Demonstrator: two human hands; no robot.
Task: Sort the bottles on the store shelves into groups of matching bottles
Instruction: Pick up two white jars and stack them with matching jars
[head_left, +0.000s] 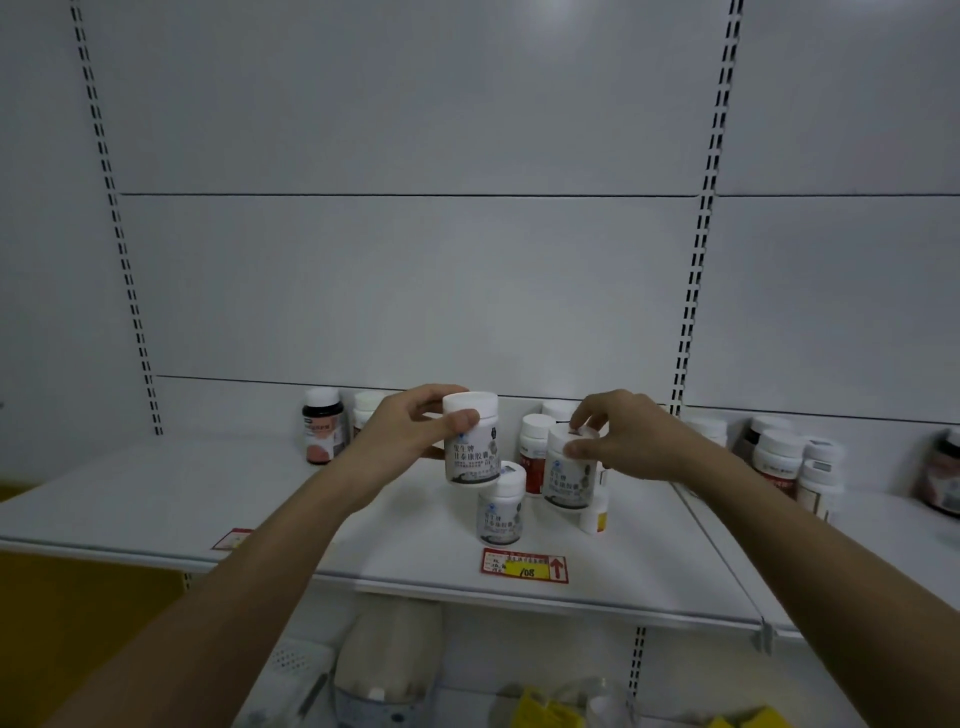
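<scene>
Both hands are up at the white shelf (156, 499) now. The left hand (410, 431) grips a white bottle with dark lettering (471, 439), thumb across its front just under the lid, and the bottle looks lifted off the shelf, over the middle. The right hand (618, 436) pinches the lid of a matching second white bottle (569, 475), slightly tilted; I cannot tell whether its base touches the shelf. Between them and nearer the front edge stands a third matching bottle (500, 506), right below the left hand's bottle. Crowding the right hand: a red-labelled white bottle (535, 457) just behind, and a small white-and-yellow bottle (594, 514) partly hidden below the gripped one. Back by the rear wall, left of the left hand, a dark brown bottle (323, 426) stands beside a pale one the hand partly covers. A red-and-yellow price tag (524, 566) sits on the front edge. More white-lidded bottles (779, 457) cluster on the neighbouring shelf to the right.
</scene>
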